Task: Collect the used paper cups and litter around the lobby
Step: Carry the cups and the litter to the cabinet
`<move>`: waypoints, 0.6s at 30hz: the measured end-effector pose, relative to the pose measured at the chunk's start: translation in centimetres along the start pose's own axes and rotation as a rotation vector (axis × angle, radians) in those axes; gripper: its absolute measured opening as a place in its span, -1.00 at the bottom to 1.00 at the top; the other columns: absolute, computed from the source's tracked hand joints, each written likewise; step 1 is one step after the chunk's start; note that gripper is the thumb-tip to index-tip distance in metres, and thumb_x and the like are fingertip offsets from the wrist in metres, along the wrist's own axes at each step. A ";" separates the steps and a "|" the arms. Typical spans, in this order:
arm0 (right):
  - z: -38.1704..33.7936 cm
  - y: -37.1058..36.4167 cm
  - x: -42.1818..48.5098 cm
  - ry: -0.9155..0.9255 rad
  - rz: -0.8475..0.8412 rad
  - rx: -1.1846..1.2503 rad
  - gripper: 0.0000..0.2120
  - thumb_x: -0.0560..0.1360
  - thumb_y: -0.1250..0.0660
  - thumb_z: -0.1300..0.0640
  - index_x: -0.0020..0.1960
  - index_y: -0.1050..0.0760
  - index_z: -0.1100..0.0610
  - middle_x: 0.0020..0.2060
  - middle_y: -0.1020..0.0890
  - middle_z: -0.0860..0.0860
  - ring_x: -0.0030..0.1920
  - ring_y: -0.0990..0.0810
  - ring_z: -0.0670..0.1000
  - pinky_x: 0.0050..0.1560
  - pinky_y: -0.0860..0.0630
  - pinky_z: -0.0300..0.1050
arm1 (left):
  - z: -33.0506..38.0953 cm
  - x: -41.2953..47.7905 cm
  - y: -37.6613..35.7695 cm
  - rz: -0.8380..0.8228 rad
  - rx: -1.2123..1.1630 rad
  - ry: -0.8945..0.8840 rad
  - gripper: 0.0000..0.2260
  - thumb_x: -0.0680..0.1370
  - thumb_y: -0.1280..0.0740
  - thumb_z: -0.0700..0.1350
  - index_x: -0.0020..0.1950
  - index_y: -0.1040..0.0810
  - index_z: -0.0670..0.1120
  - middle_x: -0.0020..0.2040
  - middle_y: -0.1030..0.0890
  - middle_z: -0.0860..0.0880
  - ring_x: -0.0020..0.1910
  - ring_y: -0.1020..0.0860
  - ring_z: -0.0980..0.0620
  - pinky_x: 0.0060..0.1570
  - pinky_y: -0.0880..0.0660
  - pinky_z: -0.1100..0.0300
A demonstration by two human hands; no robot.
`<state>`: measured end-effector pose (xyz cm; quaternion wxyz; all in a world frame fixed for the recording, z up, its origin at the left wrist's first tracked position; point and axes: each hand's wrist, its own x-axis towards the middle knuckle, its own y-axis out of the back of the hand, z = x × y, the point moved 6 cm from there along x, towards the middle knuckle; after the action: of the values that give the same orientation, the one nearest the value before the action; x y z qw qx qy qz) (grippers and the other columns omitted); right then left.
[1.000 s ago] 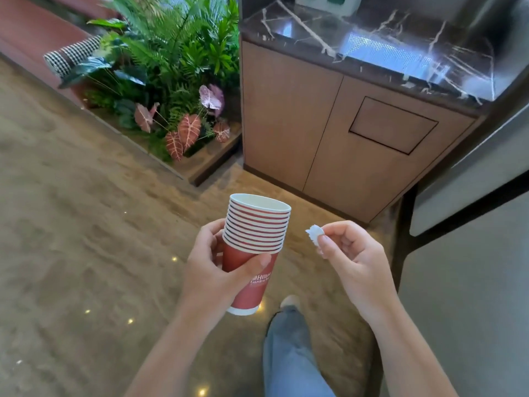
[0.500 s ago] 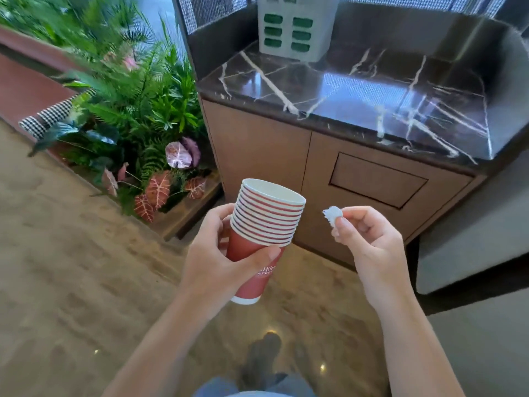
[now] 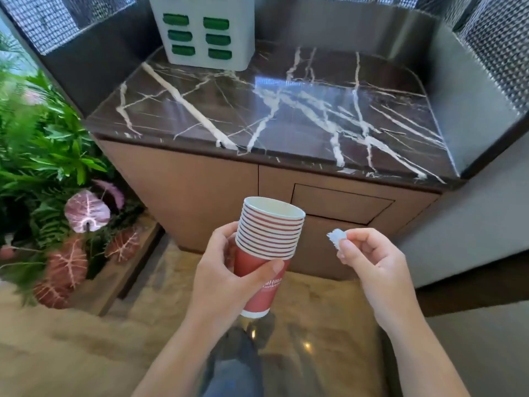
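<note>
My left hand point(image 3: 220, 270) grips a nested stack of red paper cups point(image 3: 267, 242) with white rims, held upright and tilted slightly right, in front of a cabinet. The top cup's mouth is open toward me. To its right, my right hand point(image 3: 369, 259) pinches a small crumpled scrap of white paper point(image 3: 337, 237) between thumb and fingertips, level with the stack's rims and a short gap away from them.
A wooden cabinet point(image 3: 200, 190) with a dark veined marble top point(image 3: 286, 110) stands straight ahead; a flap panel point(image 3: 340, 203) sits in its front. A white box with green slots point(image 3: 201, 30) rests at the back. A planter of leafy plants point(image 3: 48, 179) is left. Polished stone floor point(image 3: 71, 348) below.
I have moved closer to the cabinet and the view has tilted up, so its marble top now fills the frame. Both hands keep their holds on the cups and the scrap.
</note>
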<state>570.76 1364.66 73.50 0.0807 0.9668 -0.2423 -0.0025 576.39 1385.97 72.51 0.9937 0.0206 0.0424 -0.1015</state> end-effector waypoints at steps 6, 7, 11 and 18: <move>-3.4 -6.6 9.2 0.035 -0.010 -0.033 -0.79 0.45 -0.33 0.28 -0.22 -0.53 -0.02 -0.38 -0.62 -0.16 -0.33 -0.56 -0.19 -0.21 -0.47 -0.39 | 2.7 11.3 4.1 -0.003 -0.003 -0.045 -0.40 0.06 -0.53 0.14 0.07 -0.47 0.18 -0.04 -0.63 0.21 -0.07 -0.61 0.21 -0.22 -0.53 0.35; -4.0 -7.7 10.6 0.048 -0.010 -0.032 -0.79 0.45 -0.33 0.28 -0.23 -0.53 -0.02 -0.38 -0.62 -0.16 -0.32 -0.56 -0.18 -0.21 -0.47 -0.39 | 3.0 13.0 4.8 0.002 0.006 -0.053 -0.40 0.06 -0.53 0.16 0.07 -0.47 0.18 -0.03 -0.63 0.22 -0.07 -0.61 0.22 -0.23 -0.53 0.36; -5.6 -10.5 15.3 0.099 0.020 -0.007 -0.79 0.45 -0.34 0.27 -0.23 -0.53 -0.03 -0.38 -0.61 -0.18 -0.34 -0.56 -0.21 -0.23 -0.45 -0.44 | 3.6 19.1 6.3 0.009 0.031 -0.069 -0.35 0.05 -0.54 0.16 0.11 -0.46 0.16 0.00 -0.62 0.13 -0.03 -0.60 0.19 -0.14 -0.54 0.24; -4.1 -10.2 20.3 0.040 0.077 -0.007 -0.77 0.45 -0.34 0.27 -0.25 -0.56 -0.05 -0.37 -0.61 -0.14 -0.33 -0.55 -0.17 -0.22 -0.47 -0.38 | 3.0 25.4 4.3 -0.073 0.031 -0.017 -0.34 0.07 -0.51 0.19 0.14 -0.43 0.20 -0.02 -0.60 0.26 -0.04 -0.58 0.25 -0.28 -0.53 0.39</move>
<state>593.64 1364.64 76.66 0.0887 0.9563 -0.2779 0.0192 602.31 1384.91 73.35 0.9892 0.0335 0.0332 -0.1387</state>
